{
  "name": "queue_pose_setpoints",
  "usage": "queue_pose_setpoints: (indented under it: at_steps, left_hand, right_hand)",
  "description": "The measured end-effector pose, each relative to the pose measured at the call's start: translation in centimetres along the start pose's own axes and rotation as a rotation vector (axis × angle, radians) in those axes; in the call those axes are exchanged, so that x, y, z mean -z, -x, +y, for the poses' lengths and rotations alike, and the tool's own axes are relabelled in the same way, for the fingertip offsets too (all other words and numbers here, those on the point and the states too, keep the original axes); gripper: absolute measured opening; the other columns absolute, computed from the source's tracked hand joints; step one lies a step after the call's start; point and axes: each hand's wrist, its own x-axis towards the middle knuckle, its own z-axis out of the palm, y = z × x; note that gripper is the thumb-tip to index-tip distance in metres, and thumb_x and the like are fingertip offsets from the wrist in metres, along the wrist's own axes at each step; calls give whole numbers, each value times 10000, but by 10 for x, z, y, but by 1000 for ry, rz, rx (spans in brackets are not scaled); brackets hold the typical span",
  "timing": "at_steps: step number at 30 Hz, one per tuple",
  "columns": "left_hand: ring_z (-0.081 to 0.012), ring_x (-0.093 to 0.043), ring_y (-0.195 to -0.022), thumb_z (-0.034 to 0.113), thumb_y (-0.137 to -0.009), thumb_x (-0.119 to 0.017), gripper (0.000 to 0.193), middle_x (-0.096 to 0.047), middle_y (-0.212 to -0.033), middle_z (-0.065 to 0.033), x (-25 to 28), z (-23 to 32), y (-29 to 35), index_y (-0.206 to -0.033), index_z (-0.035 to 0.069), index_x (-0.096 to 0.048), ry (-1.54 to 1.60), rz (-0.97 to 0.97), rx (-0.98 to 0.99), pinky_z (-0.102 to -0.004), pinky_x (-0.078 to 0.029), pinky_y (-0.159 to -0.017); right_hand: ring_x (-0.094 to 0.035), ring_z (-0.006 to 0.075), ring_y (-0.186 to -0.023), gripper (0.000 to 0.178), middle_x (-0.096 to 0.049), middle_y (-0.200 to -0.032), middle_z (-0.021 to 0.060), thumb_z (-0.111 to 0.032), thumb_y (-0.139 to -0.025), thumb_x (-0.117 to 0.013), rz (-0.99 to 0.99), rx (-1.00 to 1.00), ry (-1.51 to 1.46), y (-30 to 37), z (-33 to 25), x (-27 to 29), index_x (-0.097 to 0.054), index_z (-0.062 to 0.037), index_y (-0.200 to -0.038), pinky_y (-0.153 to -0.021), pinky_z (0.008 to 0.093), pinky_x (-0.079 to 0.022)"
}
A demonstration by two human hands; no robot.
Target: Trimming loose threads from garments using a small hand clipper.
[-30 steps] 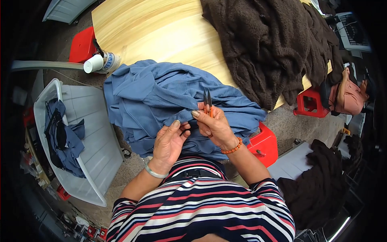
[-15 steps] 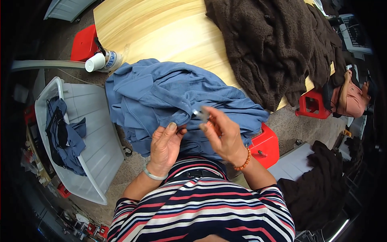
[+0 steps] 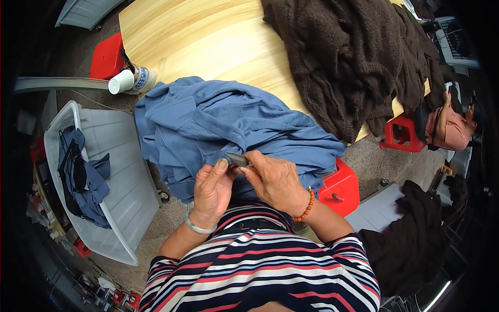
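Observation:
A blue garment (image 3: 208, 109) lies bunched over the near edge of the table, partly hanging toward my lap. My left hand (image 3: 213, 184) pinches a ribbed edge of it between thumb and fingers. In my right hand (image 3: 273, 177) is a pair of thread snips (image 3: 237, 158), its metal blades pointing left. The blade tips lie at the cloth just beside my left thumb. My right fingers hide the rest of the snips, and whether the blades touch the fabric I cannot tell.
Dark brown fleecy cloth (image 3: 338, 57) covers the right part of the wooden table (image 3: 208, 41). A white bin (image 3: 122, 171) with garments stands at left. A white cup (image 3: 122, 82) is by the table's left corner. Red stools (image 3: 340, 190) stand around; a person (image 3: 449, 127) sits far right.
My right hand has moved left and slightly down, bringing the snips to the cloth by my left thumb. My left hand keeps its pinch in nearly the same place.

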Motion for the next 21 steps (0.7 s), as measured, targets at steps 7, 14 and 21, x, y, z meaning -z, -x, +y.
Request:
queue_pose_setpoints:
  at_steps: [7,14,21]
  left_hand:
    - [-169,-625,-961,133,-947,-631,87,-700,-1022,-73,-5,0,-1,-960,89,-705,-20,32,2,-354,-467,-906]
    - [-166,-624,-956,119,-946,-629,81,-700,-1025,-69,1,-1,-1,-968,96,-703,-6,3,9,-349,-467,-904]
    - [-166,-626,-941,114,-942,-633,81,-703,-1021,-67,-3,-3,2,-953,93,-710,-43,17,-18,-352,-474,-893]
  right_hand:
    - [-635,340,-648,183,-635,-752,118,-169,-910,-628,13,-99,-51,2,1,5,-535,-49,-1013,-533,419,-474]
    - [-621,302,-573,203,-606,-661,102,-184,-883,-679,23,1,18,6,4,-3,-564,-67,-1003,-496,382,-455]
    - [-575,171,-513,215,-605,-645,57,-204,-886,-713,82,-141,-138,3,10,-2,-607,-39,-973,-489,287,-428]
